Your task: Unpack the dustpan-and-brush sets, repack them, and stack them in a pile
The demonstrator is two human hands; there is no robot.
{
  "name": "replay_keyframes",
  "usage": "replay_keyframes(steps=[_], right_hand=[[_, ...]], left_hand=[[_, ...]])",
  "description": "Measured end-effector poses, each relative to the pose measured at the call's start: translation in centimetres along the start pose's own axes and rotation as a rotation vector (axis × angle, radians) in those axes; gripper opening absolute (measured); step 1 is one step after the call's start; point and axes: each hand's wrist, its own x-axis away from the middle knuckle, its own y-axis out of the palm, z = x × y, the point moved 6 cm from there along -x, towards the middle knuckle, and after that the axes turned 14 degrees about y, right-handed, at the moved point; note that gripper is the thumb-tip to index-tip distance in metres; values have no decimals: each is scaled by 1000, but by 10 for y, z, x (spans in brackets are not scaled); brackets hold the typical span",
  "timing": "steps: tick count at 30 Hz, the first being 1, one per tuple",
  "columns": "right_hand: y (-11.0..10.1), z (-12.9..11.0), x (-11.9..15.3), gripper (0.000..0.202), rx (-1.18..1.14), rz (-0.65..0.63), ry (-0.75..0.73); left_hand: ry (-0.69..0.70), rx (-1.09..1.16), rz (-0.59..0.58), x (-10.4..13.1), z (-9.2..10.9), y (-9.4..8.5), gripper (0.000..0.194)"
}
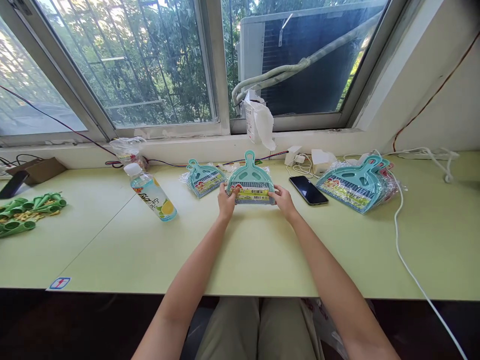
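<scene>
Both my hands hold a teal dustpan set (250,175) in clear plastic wrap, with a printed yellow label across its lower part. My left hand (227,201) grips its left lower corner, thumb on the front. On the right lower corner, my right hand (282,200) is closed in the same way. The set faces me, its looped handle pointing away toward the window. Just left of it lies another wrapped dustpan set (204,179). A stack of several wrapped dustpan sets (354,182) rests farther right.
A drink bottle (153,194) stands left of my hands, and a phone (308,190) lies to the right. Green tubular pieces (30,210) are at the far left. A white cable (402,245) crosses the table's (375,260) right side. Chargers (294,156) sit below the window.
</scene>
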Motion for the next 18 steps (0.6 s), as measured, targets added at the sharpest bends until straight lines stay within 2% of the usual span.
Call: replay_keyframes(steps=[5,10,18], right_hand=[[-3,-3,0,58,-8,-34,-13],[-3,-2,0,58,31,-10,-47],[-2,1,0,50,109,-7,-78]], left_hand=[[-2,-4,-56,-4,-6,0,31],[39,-178,-60,-8,-10,-7,26],[35,-99,-38,-9,-15,-5,27]])
